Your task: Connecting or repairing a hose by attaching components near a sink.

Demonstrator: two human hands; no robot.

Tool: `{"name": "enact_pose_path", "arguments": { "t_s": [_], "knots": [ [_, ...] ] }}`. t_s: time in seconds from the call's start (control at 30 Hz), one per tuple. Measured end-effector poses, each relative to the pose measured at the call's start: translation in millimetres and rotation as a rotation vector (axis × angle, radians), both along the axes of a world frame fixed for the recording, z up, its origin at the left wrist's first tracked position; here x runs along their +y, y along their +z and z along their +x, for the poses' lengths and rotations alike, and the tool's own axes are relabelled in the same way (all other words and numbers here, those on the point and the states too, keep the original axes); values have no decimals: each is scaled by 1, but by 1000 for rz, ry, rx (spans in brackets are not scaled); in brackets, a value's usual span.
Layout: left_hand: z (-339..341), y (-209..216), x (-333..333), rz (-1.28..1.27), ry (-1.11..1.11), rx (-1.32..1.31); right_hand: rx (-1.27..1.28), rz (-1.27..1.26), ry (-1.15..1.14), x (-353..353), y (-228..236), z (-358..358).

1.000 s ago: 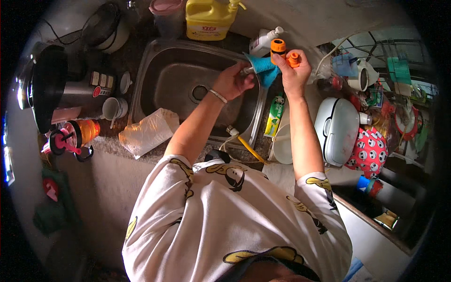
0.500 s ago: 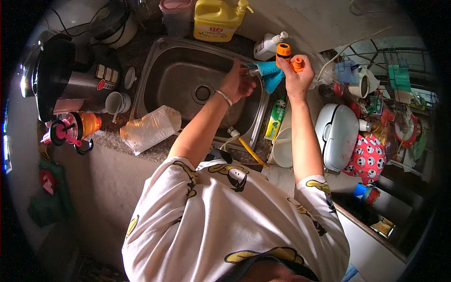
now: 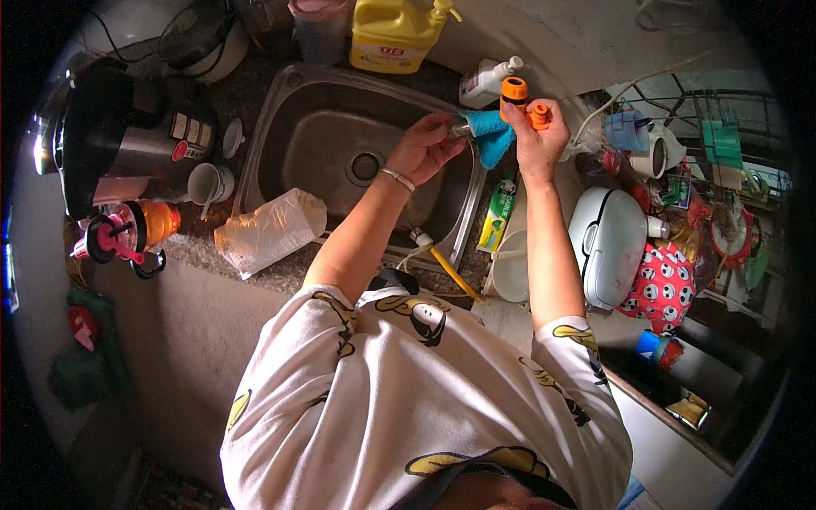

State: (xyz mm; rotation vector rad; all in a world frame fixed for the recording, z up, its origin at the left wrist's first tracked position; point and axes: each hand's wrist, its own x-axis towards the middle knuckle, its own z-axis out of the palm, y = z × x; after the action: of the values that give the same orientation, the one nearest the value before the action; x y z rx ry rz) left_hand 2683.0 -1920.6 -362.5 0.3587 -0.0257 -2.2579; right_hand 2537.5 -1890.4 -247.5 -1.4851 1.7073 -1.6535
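Note:
My right hand (image 3: 541,144) grips an orange and black hose connector (image 3: 513,89), held upright. A smaller orange fitting (image 3: 537,116) sticks out beside it from the same hand. Just left of that hand, a blue cloth (image 3: 490,136) is wrapped around a tap over the sink's right rim. The tap's shiny spout end (image 3: 460,130) pokes out of the cloth. My left hand (image 3: 425,149), a band on its wrist, is over the sink with its fingers curled around the spout end. Its palm side is partly hidden.
The steel sink (image 3: 293,81) spans the middle of the counter. Behind it stands a yellow jug (image 3: 391,38), with a white pump bottle (image 3: 486,82) to its right. A plastic bag (image 3: 276,231) lies at the near edge. A green toothpaste box (image 3: 498,217) and white lidded case (image 3: 608,246) are right.
My left hand has turned and closed its fingers at the spout end; before, they pointed up beside it. My right hand keeps its place with the connector.

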Motion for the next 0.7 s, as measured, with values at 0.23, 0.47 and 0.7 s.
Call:
{"name": "enact_pose_path", "arguments": {
  "t_s": [0.23,0.47,0.7],
  "knots": [
    [4,15,-2,-61,-261,13,20,-11,-10,1,0,-3],
    [7,-17,-12,-174,-399,59,42,-17,4,2,2,0],
    [4,-17,-4,-27,-240,152,28,-22,-2,1,0,0]
  ]
}}
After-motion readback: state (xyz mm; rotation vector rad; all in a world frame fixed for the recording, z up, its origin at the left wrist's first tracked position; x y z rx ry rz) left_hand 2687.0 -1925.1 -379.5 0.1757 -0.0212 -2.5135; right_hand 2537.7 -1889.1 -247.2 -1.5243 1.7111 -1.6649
